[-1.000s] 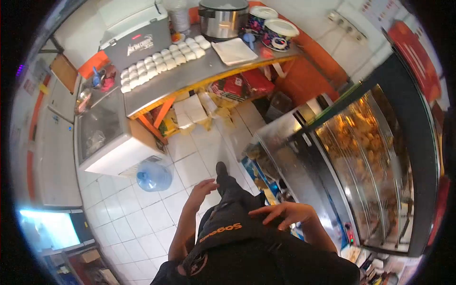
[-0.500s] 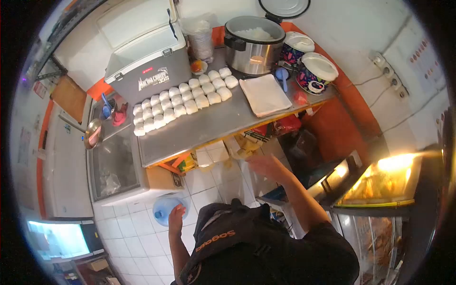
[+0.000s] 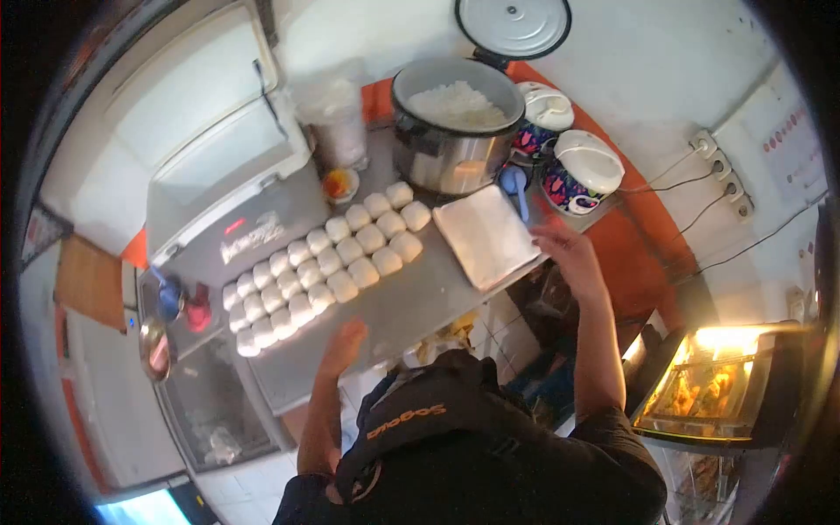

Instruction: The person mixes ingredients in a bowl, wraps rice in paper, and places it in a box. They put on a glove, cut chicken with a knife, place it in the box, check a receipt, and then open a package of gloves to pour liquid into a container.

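My left hand [image 3: 346, 346] hovers at the front edge of the steel worktop [image 3: 416, 302], fingers loosely stretched and a little blurred, with nothing in it. Behind it, white wrapped bundles [image 3: 329, 261] stand in three long rows. My right hand [image 3: 570, 255] reaches over the worktop's right part, fingers apart, the fingertips right at the corner of a stack of white paper sheets [image 3: 486, 234]. A small red item, blurred, shows just behind those fingers. A blue rice scoop [image 3: 515, 185] lies between the stack and a patterned pot [image 3: 582, 175].
A large open rice cooker [image 3: 455, 157] with white rice stands at the back, its lid raised. Left of it are stacked plastic cups [image 3: 337, 131], a small orange-filled dish [image 3: 338, 185] and an open grey cooler box [image 3: 236, 227]. A lit food display [image 3: 700, 385] stands at right.
Both hands have risen from below the worktop to its height: the right to the paper stack's corner, the left to the front edge. The view has moved closer to the worktop.
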Demonstrator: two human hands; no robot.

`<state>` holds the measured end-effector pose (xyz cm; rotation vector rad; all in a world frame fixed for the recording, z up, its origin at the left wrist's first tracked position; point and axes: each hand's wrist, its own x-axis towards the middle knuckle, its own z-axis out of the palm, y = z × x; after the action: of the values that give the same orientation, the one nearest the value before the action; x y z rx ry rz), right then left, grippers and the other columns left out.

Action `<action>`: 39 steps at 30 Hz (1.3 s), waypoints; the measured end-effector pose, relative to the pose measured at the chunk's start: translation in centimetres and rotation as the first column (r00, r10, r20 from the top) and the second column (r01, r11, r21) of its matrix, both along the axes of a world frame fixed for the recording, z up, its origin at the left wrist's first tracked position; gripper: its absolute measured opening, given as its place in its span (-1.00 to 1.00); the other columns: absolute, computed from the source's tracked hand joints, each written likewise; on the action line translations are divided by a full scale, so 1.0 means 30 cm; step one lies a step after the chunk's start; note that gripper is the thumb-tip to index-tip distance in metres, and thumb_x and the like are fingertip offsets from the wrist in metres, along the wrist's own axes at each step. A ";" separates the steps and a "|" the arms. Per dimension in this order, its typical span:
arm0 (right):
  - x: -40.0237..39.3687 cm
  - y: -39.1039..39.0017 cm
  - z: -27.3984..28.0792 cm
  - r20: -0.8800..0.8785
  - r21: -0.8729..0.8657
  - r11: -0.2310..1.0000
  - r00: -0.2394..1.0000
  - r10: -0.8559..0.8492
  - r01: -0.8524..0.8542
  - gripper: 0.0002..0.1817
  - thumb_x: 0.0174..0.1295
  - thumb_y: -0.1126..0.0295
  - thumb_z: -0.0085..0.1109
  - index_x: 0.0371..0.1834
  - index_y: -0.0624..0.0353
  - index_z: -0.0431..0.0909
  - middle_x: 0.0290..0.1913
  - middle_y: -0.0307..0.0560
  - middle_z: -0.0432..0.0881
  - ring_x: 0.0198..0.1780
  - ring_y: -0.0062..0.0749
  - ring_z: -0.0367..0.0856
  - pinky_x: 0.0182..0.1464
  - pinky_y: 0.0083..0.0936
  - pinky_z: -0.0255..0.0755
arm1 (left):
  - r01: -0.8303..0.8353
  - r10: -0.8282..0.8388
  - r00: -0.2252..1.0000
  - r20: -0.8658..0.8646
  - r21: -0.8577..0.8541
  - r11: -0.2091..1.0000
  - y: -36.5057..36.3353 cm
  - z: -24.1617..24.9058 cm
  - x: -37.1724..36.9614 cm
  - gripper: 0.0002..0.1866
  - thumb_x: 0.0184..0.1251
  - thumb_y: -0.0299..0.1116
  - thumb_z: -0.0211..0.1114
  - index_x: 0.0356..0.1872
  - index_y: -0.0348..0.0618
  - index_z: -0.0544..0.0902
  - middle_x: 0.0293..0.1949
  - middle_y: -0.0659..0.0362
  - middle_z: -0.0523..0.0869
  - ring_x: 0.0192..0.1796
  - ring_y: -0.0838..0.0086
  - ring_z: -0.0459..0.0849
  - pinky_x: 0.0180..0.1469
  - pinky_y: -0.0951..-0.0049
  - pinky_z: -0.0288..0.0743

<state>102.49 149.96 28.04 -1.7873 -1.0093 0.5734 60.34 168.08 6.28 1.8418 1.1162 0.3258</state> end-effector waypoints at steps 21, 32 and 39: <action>1.987 1.504 0.542 0.109 0.315 0.880 0.907 -0.406 0.356 -0.14 0.14 0.02 0.29 0.37 0.45 0.28 0.25 0.24 0.48 0.26 -0.13 0.46 0.29 -0.33 0.31 | -0.630 0.597 0.775 -0.207 -0.323 0.707 -0.134 -0.035 0.372 -0.48 0.34 -0.11 0.23 0.16 -0.32 0.57 -0.01 -0.08 0.71 0.09 0.21 0.66 0.17 0.30 0.46; 1.507 1.217 0.621 0.348 0.496 0.866 0.898 -0.268 0.066 -0.42 0.18 0.45 0.26 0.32 0.23 0.46 0.14 0.03 0.61 0.05 -0.40 0.58 0.20 -0.52 0.39 | -0.480 0.454 0.871 -0.187 -0.123 0.869 -0.006 0.034 0.459 -0.52 0.39 -0.11 0.19 0.18 -0.24 0.57 -0.03 -0.06 0.72 0.07 0.22 0.67 0.17 0.28 0.48; 0.969 1.047 0.435 0.769 0.156 0.812 0.585 0.258 -0.563 -0.30 -0.33 0.58 0.30 0.09 0.19 0.51 -0.03 -0.13 0.52 -0.01 -0.35 0.45 0.15 -0.46 0.30 | -0.590 0.573 0.806 -0.147 -0.263 0.763 -0.077 0.137 0.490 -0.45 0.42 -0.04 0.19 0.22 -0.29 0.52 0.08 -0.08 0.67 0.15 0.20 0.62 0.21 0.28 0.45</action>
<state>131.57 181.37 41.09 -1.3915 -1.9921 -0.1248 75.05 165.77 10.40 1.2063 1.6776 0.4328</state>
